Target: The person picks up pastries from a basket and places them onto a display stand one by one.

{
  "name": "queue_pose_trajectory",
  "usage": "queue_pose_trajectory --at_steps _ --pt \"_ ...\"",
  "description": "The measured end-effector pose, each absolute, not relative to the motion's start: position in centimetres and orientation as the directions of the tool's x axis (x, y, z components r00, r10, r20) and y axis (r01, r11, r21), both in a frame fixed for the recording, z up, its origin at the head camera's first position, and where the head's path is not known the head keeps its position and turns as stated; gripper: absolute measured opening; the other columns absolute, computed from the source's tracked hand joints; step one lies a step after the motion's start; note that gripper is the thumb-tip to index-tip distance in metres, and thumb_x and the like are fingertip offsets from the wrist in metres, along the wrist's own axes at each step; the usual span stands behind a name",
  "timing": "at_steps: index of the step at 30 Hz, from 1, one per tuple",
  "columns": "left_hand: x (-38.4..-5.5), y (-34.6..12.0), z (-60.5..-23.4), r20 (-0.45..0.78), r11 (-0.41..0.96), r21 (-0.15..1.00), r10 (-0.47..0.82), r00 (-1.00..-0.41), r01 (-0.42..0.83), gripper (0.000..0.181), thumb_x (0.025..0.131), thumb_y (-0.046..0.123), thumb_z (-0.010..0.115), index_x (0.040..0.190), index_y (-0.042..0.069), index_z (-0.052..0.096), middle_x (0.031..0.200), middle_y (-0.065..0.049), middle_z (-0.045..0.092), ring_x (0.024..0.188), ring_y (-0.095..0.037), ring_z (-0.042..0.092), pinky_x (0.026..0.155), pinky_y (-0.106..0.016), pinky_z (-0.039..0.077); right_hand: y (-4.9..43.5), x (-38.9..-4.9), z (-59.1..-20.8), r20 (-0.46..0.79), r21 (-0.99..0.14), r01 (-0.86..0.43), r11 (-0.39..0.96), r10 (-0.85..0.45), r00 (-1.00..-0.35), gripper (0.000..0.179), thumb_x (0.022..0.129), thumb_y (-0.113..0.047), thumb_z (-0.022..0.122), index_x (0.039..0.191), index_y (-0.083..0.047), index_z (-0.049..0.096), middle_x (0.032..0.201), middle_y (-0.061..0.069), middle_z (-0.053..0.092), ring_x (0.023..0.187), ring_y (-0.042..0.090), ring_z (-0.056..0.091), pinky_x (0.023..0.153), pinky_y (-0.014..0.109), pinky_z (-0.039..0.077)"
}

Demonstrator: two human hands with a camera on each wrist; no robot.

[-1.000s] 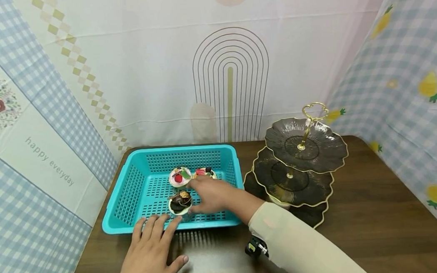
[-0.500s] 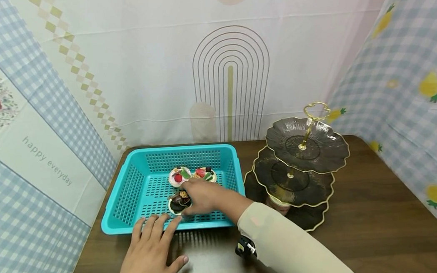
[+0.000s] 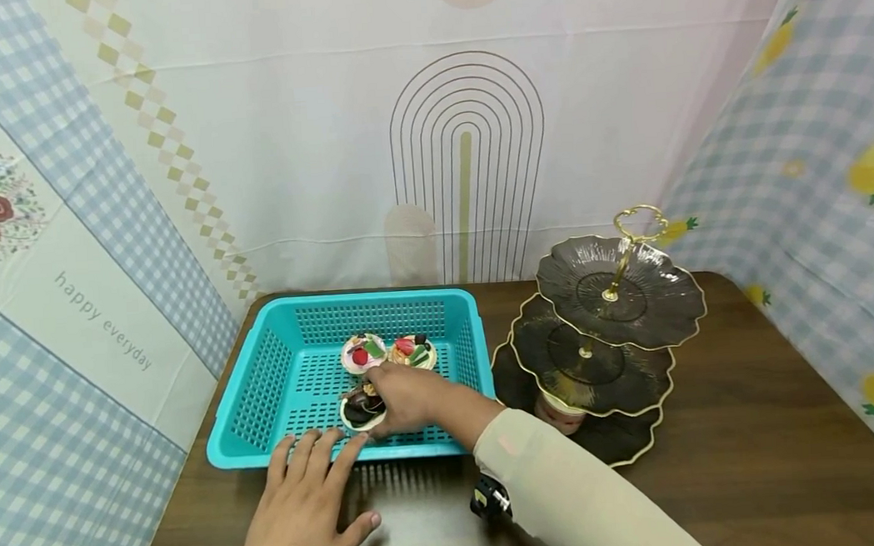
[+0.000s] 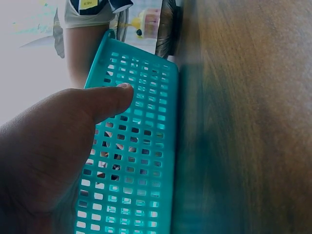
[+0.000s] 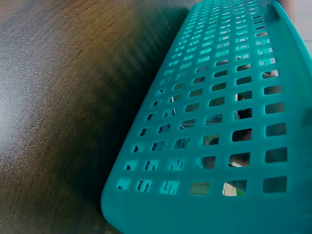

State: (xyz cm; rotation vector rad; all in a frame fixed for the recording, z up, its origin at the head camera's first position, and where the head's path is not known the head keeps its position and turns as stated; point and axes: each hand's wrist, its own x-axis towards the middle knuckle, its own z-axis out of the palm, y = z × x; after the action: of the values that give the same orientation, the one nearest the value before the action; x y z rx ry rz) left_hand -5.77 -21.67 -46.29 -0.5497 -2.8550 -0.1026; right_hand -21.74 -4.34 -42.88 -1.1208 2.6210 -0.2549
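Note:
In the head view, my right hand [image 3: 407,396] reaches into the turquoise basket [image 3: 256,393]. Its thumb and fingers grip a chocolate-topped cupcake [image 3: 363,409] from the right side, and part of the cup is hidden by the hand. Just behind it sit two fruit-topped cupcakes, one with a red berry [image 3: 363,354] and one with strawberry and green pieces [image 3: 414,352]. My left hand [image 3: 301,503] is spread flat, fingertips at the basket's front rim. From the left wrist, its thumb [image 4: 114,100] lies against the perforated basket wall [image 4: 129,161]. The right wrist view shows mostly basket wall [image 5: 224,122].
Right of the basket stands a three-tier dark plate stand [image 3: 593,372] with scalloped gold edges and a gold handle [image 3: 640,223]. A pinkish cup [image 3: 560,414] sits on its lowest tier. Both stand on a brown wooden table [image 3: 762,428]; patterned cloths hang behind and at the sides.
My right hand has moved slightly left and closed round the chocolate-topped cupcake, uncovering more of the strawberry-topped one. The left hand stays at the rim.

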Motion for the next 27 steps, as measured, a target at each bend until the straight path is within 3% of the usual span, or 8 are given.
queue_pose_trajectory --at_steps 10,19,27 --pt "-5.7 -21.6 -46.3 0.226 0.931 0.024 0.350 -0.909 0.365 0.093 0.083 0.071 0.069 0.154 0.017 0.046 0.148 -0.015 0.046 0.136 -0.039 0.039 0.115 -0.063 0.017 -3.3 -22.0 -42.8 -0.175 -0.357 -0.614 0.703 -0.697 -0.696 0.076 0.082 -0.046 0.085 0.140 -0.009 0.054 0.119 0.001 0.064 0.102 0.012 0.062 0.084 0.030 0.054" --pt "-5.7 -21.6 -46.2 0.227 0.932 0.036 0.343 -0.912 0.360 0.093 0.082 0.070 0.071 0.155 0.018 0.045 0.147 -0.014 0.046 0.135 -0.040 0.039 0.114 -0.062 0.016 -1.3 -21.8 -41.9 -0.100 -0.491 -0.560 0.667 -0.682 -0.725 0.081 0.077 -0.042 0.090 0.140 -0.009 0.053 0.121 0.000 0.063 0.102 0.011 0.061 0.087 0.029 0.053" --pt "-5.7 -21.5 -46.2 0.232 0.931 0.036 0.344 -0.910 0.362 0.093 0.081 0.070 0.071 0.154 0.019 0.046 0.146 -0.014 0.047 0.134 -0.039 0.040 0.113 -0.062 0.016 0.4 -21.0 -40.5 -0.012 -0.523 -0.561 0.642 -0.664 -0.748 0.082 0.078 -0.044 0.088 0.145 -0.011 0.052 0.133 0.004 0.060 0.113 0.016 0.059 0.093 0.034 0.053"
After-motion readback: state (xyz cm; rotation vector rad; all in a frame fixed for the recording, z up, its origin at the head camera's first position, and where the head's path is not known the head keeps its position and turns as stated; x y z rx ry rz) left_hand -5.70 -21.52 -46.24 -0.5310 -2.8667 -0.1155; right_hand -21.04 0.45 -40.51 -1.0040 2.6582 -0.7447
